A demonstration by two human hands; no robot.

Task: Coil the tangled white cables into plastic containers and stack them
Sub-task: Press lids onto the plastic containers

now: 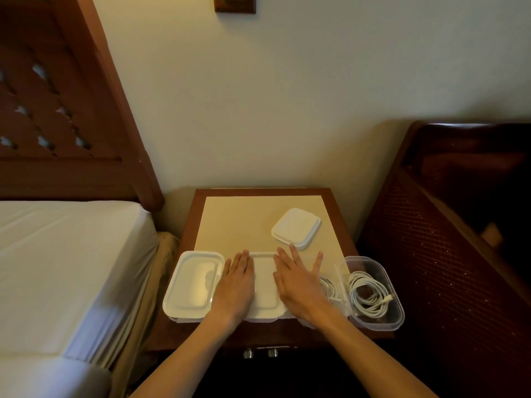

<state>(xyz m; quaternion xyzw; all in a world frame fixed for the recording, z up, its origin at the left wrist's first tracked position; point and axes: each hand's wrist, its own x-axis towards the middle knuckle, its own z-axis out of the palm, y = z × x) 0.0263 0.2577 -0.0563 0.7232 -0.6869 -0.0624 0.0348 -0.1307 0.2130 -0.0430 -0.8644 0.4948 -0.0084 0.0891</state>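
Hands lie flat, side by side, on the white rectangular plastic lid (pixel 264 285) of a container at the middle of the counter's (pixel 201 193) near edge. The left hand (pixel 237 285) presses its left half, fingers straight and close together, grip flat and holding nothing. The right hand (pixel 298 282) covers the lid's right side, fingers spread wide and thumb pointing toward the right edge, its grip likewise holding nothing. Both forearms reach in from the near side. A second lidded white plastic container (pixel 194 285) sits at the near left corner. A clear, open plastic container (pixel 376 291) at the near right corner holds a coiled white cable (pixel 366 294). More white cable (pixel 327 284) lies just right of the right hand. Stacked white lids (pixel 296 228) rest toward the far right.
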